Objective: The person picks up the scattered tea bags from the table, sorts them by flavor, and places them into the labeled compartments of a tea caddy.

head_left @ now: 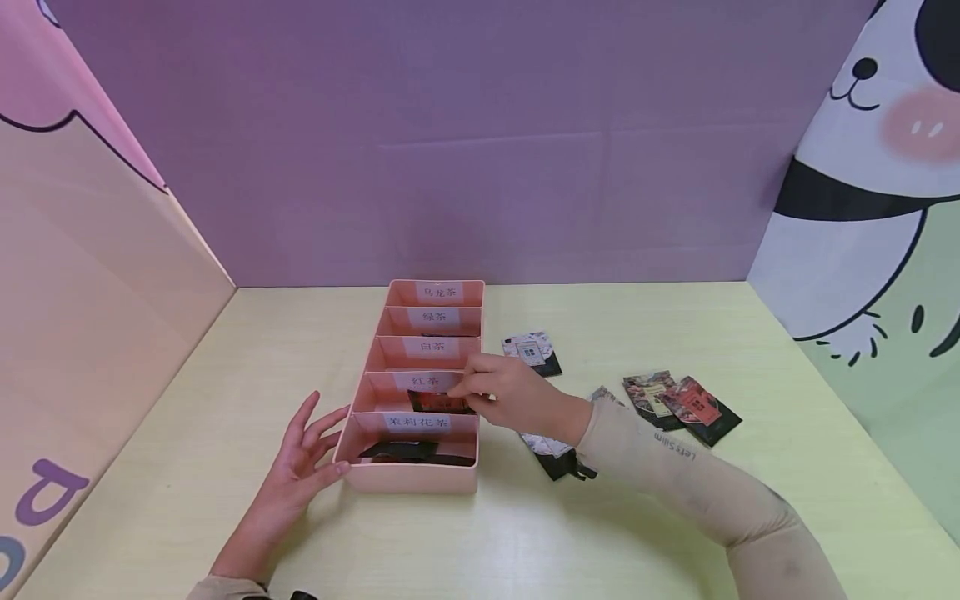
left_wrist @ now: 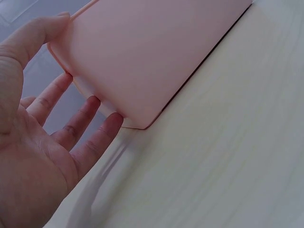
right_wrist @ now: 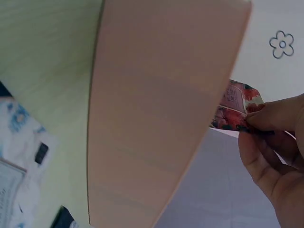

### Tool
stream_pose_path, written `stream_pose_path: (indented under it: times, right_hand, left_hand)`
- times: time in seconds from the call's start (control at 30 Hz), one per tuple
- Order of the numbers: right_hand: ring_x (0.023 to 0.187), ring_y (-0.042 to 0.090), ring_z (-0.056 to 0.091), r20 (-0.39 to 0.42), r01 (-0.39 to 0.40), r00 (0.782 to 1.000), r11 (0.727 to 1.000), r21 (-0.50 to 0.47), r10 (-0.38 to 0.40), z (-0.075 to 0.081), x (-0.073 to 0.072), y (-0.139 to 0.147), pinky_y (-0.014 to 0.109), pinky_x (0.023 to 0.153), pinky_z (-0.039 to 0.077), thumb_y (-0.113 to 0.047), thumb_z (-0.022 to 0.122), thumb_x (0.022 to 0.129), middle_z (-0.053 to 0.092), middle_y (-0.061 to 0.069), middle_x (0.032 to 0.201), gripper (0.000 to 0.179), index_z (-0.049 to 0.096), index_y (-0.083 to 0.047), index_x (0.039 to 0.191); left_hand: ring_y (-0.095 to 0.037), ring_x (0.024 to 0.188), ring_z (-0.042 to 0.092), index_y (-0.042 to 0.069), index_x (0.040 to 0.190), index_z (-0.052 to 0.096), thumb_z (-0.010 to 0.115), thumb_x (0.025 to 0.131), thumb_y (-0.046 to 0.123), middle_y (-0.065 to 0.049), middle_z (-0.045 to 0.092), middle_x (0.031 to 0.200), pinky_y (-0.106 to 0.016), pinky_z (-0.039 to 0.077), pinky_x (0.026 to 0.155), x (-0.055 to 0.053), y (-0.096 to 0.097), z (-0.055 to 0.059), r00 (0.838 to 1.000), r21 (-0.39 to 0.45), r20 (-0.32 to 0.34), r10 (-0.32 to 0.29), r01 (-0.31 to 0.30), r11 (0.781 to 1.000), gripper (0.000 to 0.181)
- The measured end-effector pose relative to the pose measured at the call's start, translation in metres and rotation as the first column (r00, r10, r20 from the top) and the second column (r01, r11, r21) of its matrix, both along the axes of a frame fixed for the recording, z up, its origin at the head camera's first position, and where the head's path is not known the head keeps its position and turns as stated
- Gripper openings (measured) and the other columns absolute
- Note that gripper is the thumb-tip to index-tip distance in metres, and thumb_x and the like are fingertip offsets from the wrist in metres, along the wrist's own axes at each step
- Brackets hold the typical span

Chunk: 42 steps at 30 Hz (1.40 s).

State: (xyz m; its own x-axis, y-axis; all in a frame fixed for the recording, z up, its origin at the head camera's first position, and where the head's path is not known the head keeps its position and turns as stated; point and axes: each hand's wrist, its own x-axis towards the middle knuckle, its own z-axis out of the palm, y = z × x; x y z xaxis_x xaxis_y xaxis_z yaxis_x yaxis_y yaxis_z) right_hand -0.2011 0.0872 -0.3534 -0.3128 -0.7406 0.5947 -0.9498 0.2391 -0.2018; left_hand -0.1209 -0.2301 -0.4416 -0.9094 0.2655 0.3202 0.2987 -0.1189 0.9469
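Note:
A long pink divider box [head_left: 412,478] stands on the table, its compartments labelled with Chinese characters. My right hand [head_left: 517,396] pinches a red floral tea sachet [right_wrist: 232,102] between thumb and fingers, at the right rim of the second compartment from the front. The lower part of that sachet is inside the compartment. Flat against the box's left side near the front corner, my left hand [head_left: 303,454] touches it with fingers spread and fairly straight, the thumb at the rim. Dark sachets [head_left: 408,451] lie in the front compartment.
Right of the box, a blue-and-white sachet [head_left: 531,352] lies at the back, and more sachets [head_left: 553,460] lie partly under my right forearm. Farther right, a red-and-black sachet [head_left: 705,412] overlaps a patterned one [head_left: 651,396]. A purple backdrop [head_left: 487,167] closes the table's far edge.

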Motion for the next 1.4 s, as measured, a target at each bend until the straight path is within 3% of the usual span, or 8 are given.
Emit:
stream_pose_path:
  times: [0.2,0.6,0.9,1.17,1.4]
  right_hand:
    - [0.082,0.016,0.063,-0.019,0.003,1.0,0.998,0.07,-0.002,-0.008,0.007,-0.003,0.02,0.084,0.053,0.006,0.078,0.08,0.064,0.006,0.09,0.017,0.077,-0.001,0.095]
    - [0.091,0.019,0.057,-0.131,0.061,0.991,0.985,0.16,-0.04,-0.021,0.006,-0.002,0.029,0.088,0.049,-0.001,0.075,0.082,0.072,0.002,0.09,0.017,0.078,-0.005,0.098]
    - [0.101,0.02,0.055,-0.082,0.081,0.995,0.968,0.237,-0.063,-0.02,0.005,0.0,0.032,0.094,0.045,-0.009,0.068,0.089,0.073,0.001,0.097,0.018,0.077,-0.008,0.104]
    - [0.109,0.021,0.055,-0.079,0.089,0.995,0.935,0.343,-0.066,-0.014,0.006,0.003,0.035,0.097,0.046,-0.015,0.065,0.093,0.068,0.003,0.108,0.024,0.074,-0.008,0.114]
    - [0.11,0.021,0.054,-0.049,0.081,0.997,0.921,0.38,-0.067,-0.008,0.001,0.008,0.037,0.094,0.047,-0.02,0.065,0.096,0.065,0.003,0.113,0.024,0.072,-0.01,0.117]
  left_hand:
    - [-0.004,0.123,0.052,0.027,0.16,0.008,0.052,0.093,-0.017,0.014,0.049,0.144,-0.021,0.051,0.09,-0.001,0.0,-0.001,1.0,0.017,-0.017,-0.025,0.025,1.0,0.092]
    - [-0.005,0.123,0.052,0.025,0.16,0.008,0.054,0.093,-0.017,0.013,0.049,0.144,-0.022,0.05,0.091,-0.001,-0.001,0.001,0.999,0.018,-0.031,-0.037,0.038,0.999,0.092]
    - [-0.003,0.123,0.052,0.026,0.16,0.008,0.055,0.092,-0.015,0.015,0.049,0.143,-0.02,0.049,0.092,-0.001,0.0,0.002,0.999,0.009,-0.023,-0.03,0.03,1.0,0.092]
    - [-0.003,0.123,0.052,0.025,0.16,0.007,0.054,0.092,-0.016,0.016,0.049,0.143,-0.019,0.049,0.092,0.001,0.0,0.003,1.0,-0.004,-0.009,-0.014,0.014,1.0,0.093]
    - [-0.004,0.123,0.052,0.025,0.16,0.008,0.054,0.092,-0.017,0.015,0.049,0.144,-0.02,0.049,0.092,0.0,0.0,0.003,1.0,0.002,-0.015,-0.021,0.021,1.0,0.092]
